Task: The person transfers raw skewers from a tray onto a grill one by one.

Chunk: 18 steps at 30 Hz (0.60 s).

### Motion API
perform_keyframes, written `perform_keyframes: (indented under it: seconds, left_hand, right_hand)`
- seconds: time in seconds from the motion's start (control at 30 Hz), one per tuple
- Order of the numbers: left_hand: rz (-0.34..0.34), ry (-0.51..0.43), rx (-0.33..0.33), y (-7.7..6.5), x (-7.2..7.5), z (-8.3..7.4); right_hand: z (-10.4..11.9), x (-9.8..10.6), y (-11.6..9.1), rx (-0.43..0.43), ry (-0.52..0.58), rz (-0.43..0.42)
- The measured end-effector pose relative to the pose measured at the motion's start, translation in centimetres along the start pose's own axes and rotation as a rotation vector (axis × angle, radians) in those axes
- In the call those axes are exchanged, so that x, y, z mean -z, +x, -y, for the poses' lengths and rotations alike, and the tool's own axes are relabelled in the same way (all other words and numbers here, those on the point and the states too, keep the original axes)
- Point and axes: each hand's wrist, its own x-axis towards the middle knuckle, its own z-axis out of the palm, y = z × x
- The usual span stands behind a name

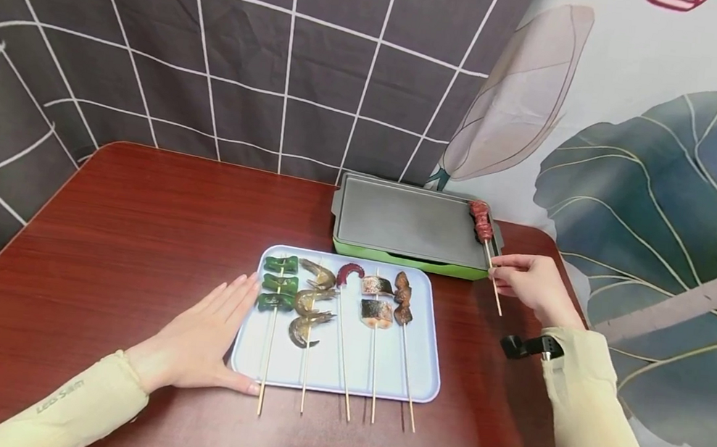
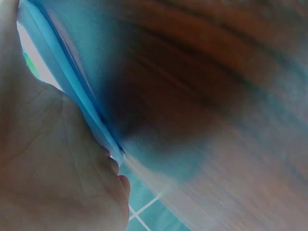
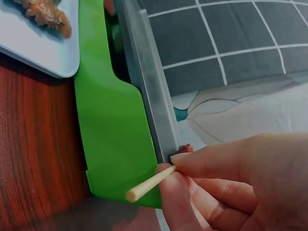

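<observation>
My right hand pinches the wooden stick of a red meat skewer between thumb and fingertips. The meat lies over the right end of a grey griddle plate with a green base. In the right wrist view, the stick's blunt end juts out past the fingers. My left hand rests along the left edge of a pale blue tray, fingers straight, thumb at its near corner. On the tray lie skewers of green pepper, shrimp, a dark red tentacle, fish and brown meat.
Everything stands on a reddish-brown wooden table. A dark cloth with white grid lines hangs behind it, and a leaf-patterned cloth hangs at the right. The tray's far right corner sits close against the green griddle base.
</observation>
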Motion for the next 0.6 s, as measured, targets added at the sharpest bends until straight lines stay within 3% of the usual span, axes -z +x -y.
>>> perform_keyframes:
  seconds: [0.43, 0.6]
  left_hand:
    - [-0.005, 0.002, -0.004, 0.0, 0.1, 0.0]
    - [-0.049, -0.01, -0.018, -0.1, -0.5, 0.2]
  right_hand:
    - [-0.3, 0.1, 0.3, -0.043, -0.008, -0.004]
    - [0.4, 0.3, -0.6, -0.031, -0.026, -0.04]
